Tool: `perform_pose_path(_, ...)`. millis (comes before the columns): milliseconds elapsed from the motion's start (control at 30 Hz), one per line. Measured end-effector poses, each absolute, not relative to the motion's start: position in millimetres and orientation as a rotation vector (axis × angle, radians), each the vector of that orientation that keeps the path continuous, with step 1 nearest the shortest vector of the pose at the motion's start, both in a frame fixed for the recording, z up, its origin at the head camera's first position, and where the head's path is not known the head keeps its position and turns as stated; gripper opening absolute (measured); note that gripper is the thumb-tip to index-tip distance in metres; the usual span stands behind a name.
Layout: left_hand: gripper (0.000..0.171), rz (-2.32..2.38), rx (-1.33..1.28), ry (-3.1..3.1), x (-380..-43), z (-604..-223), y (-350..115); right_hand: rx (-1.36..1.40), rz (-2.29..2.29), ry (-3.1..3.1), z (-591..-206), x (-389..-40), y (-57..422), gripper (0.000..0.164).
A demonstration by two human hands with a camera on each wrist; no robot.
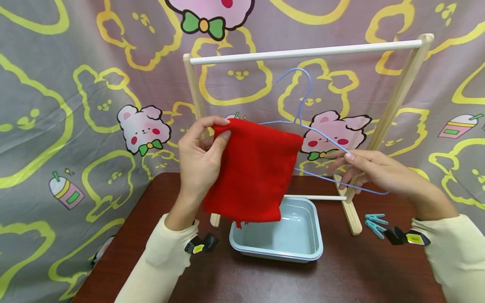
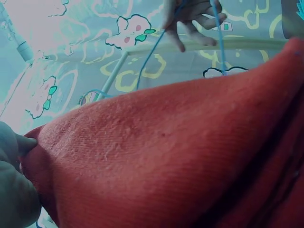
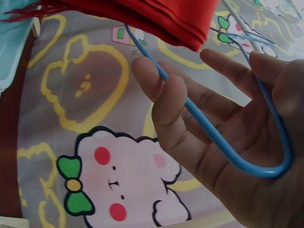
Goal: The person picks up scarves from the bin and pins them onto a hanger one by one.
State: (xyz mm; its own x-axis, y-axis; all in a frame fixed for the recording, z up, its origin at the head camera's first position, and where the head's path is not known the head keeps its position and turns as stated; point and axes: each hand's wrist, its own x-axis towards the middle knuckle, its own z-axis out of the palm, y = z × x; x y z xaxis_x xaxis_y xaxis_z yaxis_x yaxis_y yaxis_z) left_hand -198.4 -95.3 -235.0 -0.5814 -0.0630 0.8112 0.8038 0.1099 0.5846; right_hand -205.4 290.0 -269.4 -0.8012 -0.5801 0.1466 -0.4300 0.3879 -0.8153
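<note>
A folded red scarf [image 1: 257, 172] with a fringed lower edge hangs in the air, its upper left corner pinched between the thumb and fingers of my left hand [image 1: 201, 155]. Behind and to the right of it is a thin blue clothes hanger [image 1: 322, 134], hook upward. My right hand [image 1: 373, 170] holds the hanger by its right end, thumb on the sloping arm. In the right wrist view the hanger's rounded end [image 3: 266, 172] lies against the palm, and fingers bend at its lower bar. The scarf covers the hanger's left part in the head view.
A wooden rack with a white top rail [image 1: 303, 53] stands at the back of the brown table [image 1: 341, 273]. Below the scarf sits a light blue basin [image 1: 299, 227]. Turquoise clothespins [image 1: 375, 225] lie to the right, beside the rack's foot. A patterned curtain [image 1: 106, 97] hangs behind.
</note>
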Motion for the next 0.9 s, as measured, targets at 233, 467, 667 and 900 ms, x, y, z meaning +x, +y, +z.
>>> perform_pose_path(233,0.019,-1.582,-0.750,-1.610,-200.2,-232.8,-91.8,-0.835,-1.389,2.422,-281.8,-202.1,283.5,0.043)
perform_pose_path(467,0.018,-1.616,-0.811,-1.554,-195.3,-230.3,-87.6,-0.828,-1.422,2.358,-298.3,-205.8,283.5,0.045)
perform_pose_path(667,0.020,-1.608,-0.831,-1.512,-195.9,-229.3,-87.1,-0.818,-1.470,2.248,-315.0,-210.4,281.0,0.045)
perform_pose_path(900,0.020,-1.635,-0.846,-1.428,-198.9,-225.3,-80.9,-0.754,-1.452,2.161,-330.8,-206.8,269.2,0.049)
